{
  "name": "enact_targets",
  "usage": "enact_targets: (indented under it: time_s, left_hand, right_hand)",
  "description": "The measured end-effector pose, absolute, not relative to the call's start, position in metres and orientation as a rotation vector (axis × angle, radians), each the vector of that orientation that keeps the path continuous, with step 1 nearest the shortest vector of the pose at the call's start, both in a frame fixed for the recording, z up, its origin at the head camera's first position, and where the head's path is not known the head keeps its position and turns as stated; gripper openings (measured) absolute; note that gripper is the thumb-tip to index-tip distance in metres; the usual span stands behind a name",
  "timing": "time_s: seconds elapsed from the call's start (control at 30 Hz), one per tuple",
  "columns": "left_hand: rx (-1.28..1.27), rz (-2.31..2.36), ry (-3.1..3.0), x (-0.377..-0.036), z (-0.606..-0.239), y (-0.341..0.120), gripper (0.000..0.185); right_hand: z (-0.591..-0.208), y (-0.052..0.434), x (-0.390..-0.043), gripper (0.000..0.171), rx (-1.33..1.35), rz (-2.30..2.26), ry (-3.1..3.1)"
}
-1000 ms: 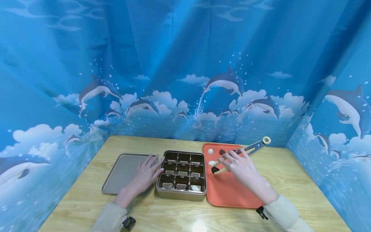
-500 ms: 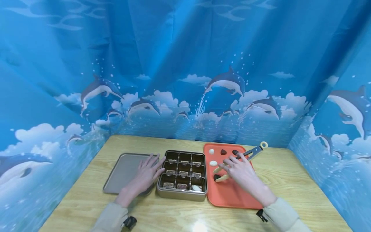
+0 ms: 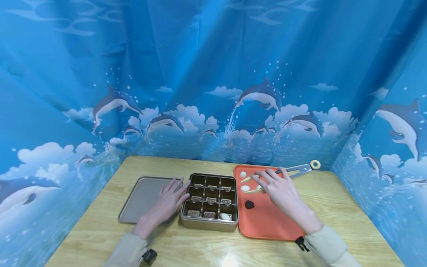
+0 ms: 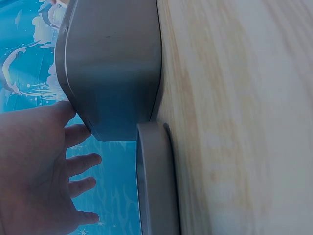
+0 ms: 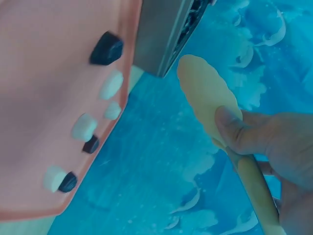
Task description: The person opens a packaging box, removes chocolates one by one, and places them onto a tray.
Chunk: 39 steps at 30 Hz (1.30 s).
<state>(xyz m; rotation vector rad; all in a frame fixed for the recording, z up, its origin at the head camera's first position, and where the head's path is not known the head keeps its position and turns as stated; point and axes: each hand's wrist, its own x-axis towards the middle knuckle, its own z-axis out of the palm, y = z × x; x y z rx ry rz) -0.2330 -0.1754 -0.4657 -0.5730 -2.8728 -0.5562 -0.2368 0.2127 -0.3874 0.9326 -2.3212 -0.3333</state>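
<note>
My left hand (image 3: 166,202) reaches over the flat metal lid with fingers spread. In the left wrist view, its thumb and forefinger are right at the rim of the metal box (image 4: 112,73). My right hand (image 3: 280,189) holds tongs (image 3: 301,170) with pale scalloped tips and a cream ring at the far end. Their tips stand apart over the orange tray (image 3: 267,226), near a white chocolate (image 3: 245,188). A dark chocolate (image 3: 249,204) lies by itself closer to the front. In the right wrist view, my thumb presses on one pale tong arm (image 5: 205,93).
The box (image 3: 208,224) has nine-style square compartments; a dark piece (image 3: 209,215) and a white piece (image 3: 225,216) sit in its front row. The grey lid (image 3: 140,204) lies left of it. Several dark and white pieces (image 5: 84,126) are on the tray. A dolphin-print curtain (image 3: 213,92) hangs behind.
The tongs' tips were around the dark chocolate, which shifted toward the front of the tray. They have since come off it and moved back toward the white one. My left hand stays put.
</note>
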Motion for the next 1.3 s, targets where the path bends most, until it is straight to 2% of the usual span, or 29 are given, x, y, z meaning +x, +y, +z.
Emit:
enact_targets:
  time_s: [0.13,0.53,0.8,1.3]
  left_hand:
    - [-0.579,-0.555,-2.878,-0.233,-0.465,-0.176,0.054]
    - [-0.578,-0.550,-2.895,-0.234,-0.466,-0.176,0.055]
    - [-0.571,-0.543,-2.897,-0.234,-0.466,-0.176,0.055]
    - [-0.559,-0.534,-2.868,-0.233,-0.464,-0.174,0.054]
  right_hand:
    - [-0.380,0.199,-0.233,0.070,0.963,-0.360,-2.304]
    - [-0.372,0.137,-0.222,0.065,1.106,-0.510,-2.257]
    - [-0.378,0.103,-0.217,0.041,1.200,-0.617,-2.174]
    - [-0.389,0.059,-0.201,0.020,1.145,-0.841,-2.228]
